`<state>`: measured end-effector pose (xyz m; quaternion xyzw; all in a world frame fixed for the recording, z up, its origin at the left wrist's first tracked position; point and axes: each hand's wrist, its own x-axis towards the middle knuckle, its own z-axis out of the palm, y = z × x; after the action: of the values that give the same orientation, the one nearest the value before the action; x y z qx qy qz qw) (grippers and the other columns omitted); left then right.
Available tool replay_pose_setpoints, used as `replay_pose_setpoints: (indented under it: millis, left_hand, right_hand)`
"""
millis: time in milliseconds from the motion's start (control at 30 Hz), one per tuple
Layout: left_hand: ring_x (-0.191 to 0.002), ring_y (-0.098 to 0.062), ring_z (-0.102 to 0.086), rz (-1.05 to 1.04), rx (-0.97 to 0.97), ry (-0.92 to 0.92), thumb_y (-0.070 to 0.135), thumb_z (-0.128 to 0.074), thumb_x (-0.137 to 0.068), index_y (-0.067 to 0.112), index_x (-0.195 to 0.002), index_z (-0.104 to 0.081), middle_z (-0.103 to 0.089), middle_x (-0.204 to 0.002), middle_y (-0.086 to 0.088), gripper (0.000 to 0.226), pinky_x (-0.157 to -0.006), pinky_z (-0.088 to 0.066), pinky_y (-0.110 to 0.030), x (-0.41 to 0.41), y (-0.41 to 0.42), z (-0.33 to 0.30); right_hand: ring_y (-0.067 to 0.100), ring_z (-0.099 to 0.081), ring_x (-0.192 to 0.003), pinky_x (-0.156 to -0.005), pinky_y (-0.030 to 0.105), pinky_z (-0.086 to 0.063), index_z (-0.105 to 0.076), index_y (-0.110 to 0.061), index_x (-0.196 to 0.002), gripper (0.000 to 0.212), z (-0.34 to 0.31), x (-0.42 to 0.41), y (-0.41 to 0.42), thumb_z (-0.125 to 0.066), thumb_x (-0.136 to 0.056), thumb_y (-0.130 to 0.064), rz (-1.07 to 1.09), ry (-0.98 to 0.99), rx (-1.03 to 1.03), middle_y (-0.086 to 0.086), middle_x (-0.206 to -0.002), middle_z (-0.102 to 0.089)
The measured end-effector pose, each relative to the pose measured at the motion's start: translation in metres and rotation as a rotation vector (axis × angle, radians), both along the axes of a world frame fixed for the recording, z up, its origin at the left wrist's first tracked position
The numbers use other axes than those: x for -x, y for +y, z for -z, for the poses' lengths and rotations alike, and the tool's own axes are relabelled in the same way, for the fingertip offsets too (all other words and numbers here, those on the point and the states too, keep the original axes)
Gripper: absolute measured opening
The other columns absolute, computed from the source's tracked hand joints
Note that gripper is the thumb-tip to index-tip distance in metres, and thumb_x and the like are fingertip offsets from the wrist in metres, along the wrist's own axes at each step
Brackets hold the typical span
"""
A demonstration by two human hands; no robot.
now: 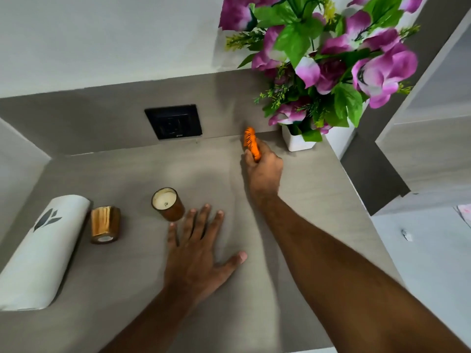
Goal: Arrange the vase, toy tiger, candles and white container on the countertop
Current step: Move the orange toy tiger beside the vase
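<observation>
- Countertop, grey with a faint wood grain (132, 289): bounded at the back by a low grey upstand carrying a black wall socket (173, 121), at the left by an angled wall, at the right by a straight front-to-back edge. Widest bare stretch lies in the centre and towards the near edge.
- Right hand (263, 170): reached to the back right area, fingers closed around a small orange toy tiger with black stripes (251, 142). Toy's long axis runs roughly front to back, free end pointing at the upstand; which end is the head cannot be told.
- White square vase holding purple and white artificial flowers (297, 141): upright in the back right corner, just beside the toy tiger, apart from it.
- Left hand (196, 256): flat on the countertop, palm down, fingers spread, holding nothing.
- Amber glass candle with white wax (167, 203): upright, just beyond the left fingertips.
- Second amber glass candle (105, 224): lying tipped, base towards the camera, between the first candle and the container.
- White cylindrical container with a dark tulip motif (43, 250): lying on its side at the left edge, long axis running from near left to far right.
</observation>
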<state>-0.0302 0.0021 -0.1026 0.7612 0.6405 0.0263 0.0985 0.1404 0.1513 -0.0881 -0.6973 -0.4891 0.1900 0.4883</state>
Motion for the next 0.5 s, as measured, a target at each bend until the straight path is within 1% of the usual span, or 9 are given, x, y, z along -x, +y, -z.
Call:
replay_pose_setpoints:
  millis: [100, 167, 233, 267, 300, 367, 433, 467, 500]
  left_hand:
    - [-0.158, -0.019, 0.007, 0.008, 0.0, -0.018, 0.092, -0.026, -0.072, 0.044, -0.156, 0.0, 0.003, -0.17, 0.011, 0.1, -0.126, 0.002, -0.056, -0.002, -0.001, -0.003]
    - [-0.157, -0.02, -0.01, -0.01, -0.045, -0.143, 0.082, -0.041, -0.075, 0.036, -0.155, -0.02, -0.017, -0.169, 0.007, 0.095, -0.128, -0.004, -0.052, -0.003, -0.007, -0.008]
    - [-0.141, -0.023, -0.046, -0.122, -0.183, -0.423, 0.062, -0.059, -0.078, 0.025, -0.142, -0.05, -0.053, -0.148, 0.0, 0.075, -0.122, -0.029, -0.049, 0.007, -0.022, -0.009]
    - [-0.127, -0.022, -0.057, -0.225, -0.29, -0.562, 0.054, -0.064, -0.078, 0.024, -0.131, -0.059, -0.063, -0.134, 0.001, 0.061, -0.113, -0.042, -0.048, 0.017, -0.032, -0.007]
    - [-0.117, -0.02, -0.061, -0.367, -0.381, -0.689, 0.049, -0.067, -0.077, 0.027, -0.122, -0.063, -0.067, -0.123, 0.004, 0.05, -0.104, -0.05, -0.046, 0.031, -0.041, -0.006]
    - [-0.107, -0.016, -0.06, -0.644, -0.507, -0.856, 0.044, -0.068, -0.075, 0.035, -0.111, -0.061, -0.063, -0.113, 0.009, 0.038, -0.097, -0.051, -0.034, 0.057, -0.048, -0.011]
    - [-0.11, -0.015, -0.055, -0.85, -0.584, -0.826, 0.038, -0.074, -0.075, 0.034, -0.117, -0.057, -0.058, -0.117, 0.007, 0.045, -0.096, -0.043, -0.017, 0.091, -0.039, -0.022]
    - [-0.118, -0.019, -0.054, -0.915, -0.562, -0.786, 0.035, -0.077, -0.077, 0.025, -0.125, -0.056, -0.057, -0.123, 0.002, 0.054, -0.102, -0.04, -0.018, 0.102, -0.025, -0.029]
    - [-0.125, -0.024, -0.053, -0.969, -0.5, -0.741, 0.033, -0.08, -0.077, 0.015, -0.132, -0.054, -0.058, -0.13, -0.006, 0.063, -0.109, -0.04, -0.027, 0.114, -0.011, -0.036]
  right_hand:
    - [0.037, -0.068, -0.104, -0.096, 0.041, -0.055, -0.066, -0.007, -0.131, 0.043, -0.003, 0.001, -0.004, -0.074, -0.09, -0.015, 0.011, 0.047, -0.073, 0.02, -0.115, -0.073]
    - [0.037, -0.063, -0.115, -0.106, 0.038, -0.048, -0.062, 0.001, -0.13, 0.047, -0.001, 0.0, -0.019, -0.076, -0.085, -0.008, 0.051, 0.058, -0.226, 0.023, -0.123, -0.066]
    - [0.035, -0.062, -0.114, -0.105, 0.042, -0.05, -0.062, -0.002, -0.122, 0.041, 0.009, 0.007, -0.041, -0.074, -0.084, -0.01, 0.042, 0.024, -0.34, 0.021, -0.12, -0.064]
    - [0.03, -0.063, -0.112, -0.103, 0.043, -0.052, -0.061, -0.008, -0.121, 0.04, 0.014, 0.015, -0.054, -0.073, -0.084, -0.014, -0.043, 0.046, -0.345, 0.015, -0.12, -0.063]
    - [0.022, -0.064, -0.113, -0.103, 0.039, -0.054, -0.061, -0.015, -0.123, 0.041, 0.018, 0.026, -0.066, -0.072, -0.084, -0.02, -0.164, 0.069, -0.32, 0.008, -0.121, -0.063]
    - [0.001, -0.059, -0.121, -0.108, 0.023, -0.049, -0.059, -0.025, -0.127, 0.047, 0.021, 0.044, -0.081, -0.072, -0.082, -0.031, -0.374, 0.021, -0.259, -0.007, -0.127, -0.061]
    - [-0.003, -0.056, -0.124, -0.108, 0.015, -0.045, -0.058, -0.027, -0.131, 0.054, 0.021, 0.068, -0.082, -0.073, -0.081, -0.037, -0.489, 0.003, -0.219, -0.014, -0.131, -0.059]
    - [-0.001, -0.057, -0.126, -0.108, 0.015, -0.045, -0.057, -0.029, -0.133, 0.059, 0.018, 0.075, -0.081, -0.076, -0.079, -0.04, -0.503, 0.041, -0.177, -0.015, -0.134, -0.059]
    - [0.0, -0.058, -0.127, -0.108, 0.014, -0.045, -0.056, -0.03, -0.136, 0.065, 0.018, 0.084, -0.08, -0.08, -0.077, -0.041, -0.526, 0.091, -0.126, -0.015, -0.137, -0.06]
